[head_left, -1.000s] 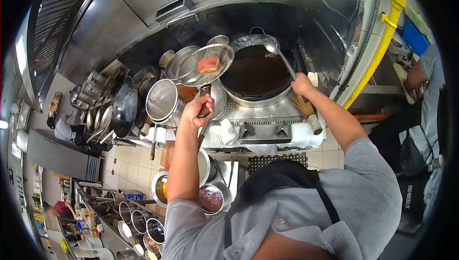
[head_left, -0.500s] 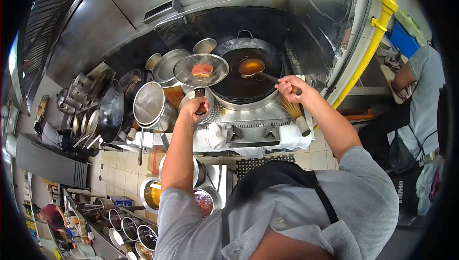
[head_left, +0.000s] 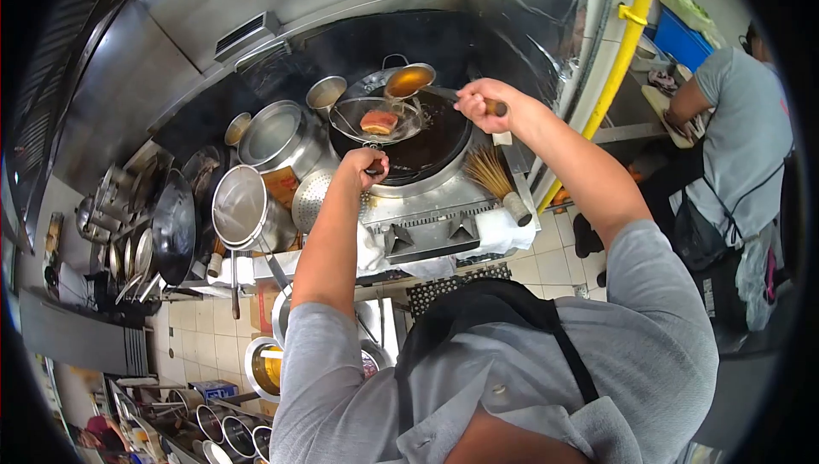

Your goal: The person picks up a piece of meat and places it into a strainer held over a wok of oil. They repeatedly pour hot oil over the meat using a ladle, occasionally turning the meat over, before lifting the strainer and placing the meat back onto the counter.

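My left hand (head_left: 365,167) is closed round the handle of a wire-mesh strainer (head_left: 408,126). A browned, reddish block of meat (head_left: 379,121) rests in the strainer, over the left part of the wok (head_left: 461,142). Wrapped round a wooden handle, my right hand (head_left: 488,104) holds up a ladle (head_left: 409,80) filled with amber liquid. The ladle's bowl is raised just behind the strainer, tilted so its inside shows. Dark liquid lies in the wok below. Whether any liquid is running from the ladle onto the meat I cannot make out clearly.
Left of the wok stand a lidded pot (head_left: 271,133), a mesh sieve on a pot (head_left: 241,208) and a perforated skimmer (head_left: 312,200). A bamboo brush (head_left: 495,176) lies at the right. Another person (head_left: 740,114) works at a side counter beyond the yellow pipe (head_left: 633,29).
The ladle has risen from the wok's liquid and swung left beside the strainer. The strainer with the meat has shifted over the wok. The view has turned slightly right.
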Available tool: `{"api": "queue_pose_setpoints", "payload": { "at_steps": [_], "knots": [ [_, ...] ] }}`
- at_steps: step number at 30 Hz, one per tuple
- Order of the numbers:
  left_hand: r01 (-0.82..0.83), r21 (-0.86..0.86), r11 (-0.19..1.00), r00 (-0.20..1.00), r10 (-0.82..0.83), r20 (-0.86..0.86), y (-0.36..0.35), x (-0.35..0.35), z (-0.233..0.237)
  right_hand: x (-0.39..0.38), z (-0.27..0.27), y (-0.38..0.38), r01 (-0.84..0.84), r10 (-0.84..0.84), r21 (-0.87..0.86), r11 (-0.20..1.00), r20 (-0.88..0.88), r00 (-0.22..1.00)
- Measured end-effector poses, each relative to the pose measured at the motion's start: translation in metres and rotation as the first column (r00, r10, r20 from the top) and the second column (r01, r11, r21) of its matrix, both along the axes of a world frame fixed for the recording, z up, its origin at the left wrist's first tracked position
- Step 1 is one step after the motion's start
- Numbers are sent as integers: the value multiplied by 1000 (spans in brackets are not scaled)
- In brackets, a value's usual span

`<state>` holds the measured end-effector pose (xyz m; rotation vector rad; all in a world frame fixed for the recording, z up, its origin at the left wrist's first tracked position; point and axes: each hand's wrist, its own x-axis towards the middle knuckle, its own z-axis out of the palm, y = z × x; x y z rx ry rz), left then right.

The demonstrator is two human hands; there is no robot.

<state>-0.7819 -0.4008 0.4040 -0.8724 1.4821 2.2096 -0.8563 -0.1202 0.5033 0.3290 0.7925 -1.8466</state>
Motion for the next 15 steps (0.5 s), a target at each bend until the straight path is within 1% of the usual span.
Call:
{"api": "queue_pose_setpoints", "payload": {
  "at_steps": [2, 4, 6, 8, 9, 12, 15],
  "knots": [
    [1, 14, 1000, 1000, -1, 8, 6, -13, -3, -5, -1, -7, 6, -6, -6, 1000, -38, 999],
    [-32, 58, 998, 998, 29, 48, 8, -24, -5, -9, 0, -12, 13, -13, 6, 1000, -21, 1000],
    [-20, 64, 998, 998, 16, 62, 9, -31, -6, -14, -4, -15, 13, -13, 18, 1000, -2, 1000],
    [27, 80, 996, 999, -31, 43, 8, -35, -7, -16, -7, -17, -19, 19, -38, 999, 5, 1000],
    [14, 114, 993, 998, -20, 54, 7, -37, -7, -17, -8, -18, -24, 24, -43, 999, 4, 1000],
    [-2, 73, 997, 1000, 0, 28, 7, -36, -3, -15, -9, -22, -24, 24, -5, 1000, -2, 1000],
    [9, 57, 998, 999, -11, 36, 5, -33, 4, -14, -10, -26, -36, 36, -14, 999, 2, 999]
  ]
}}
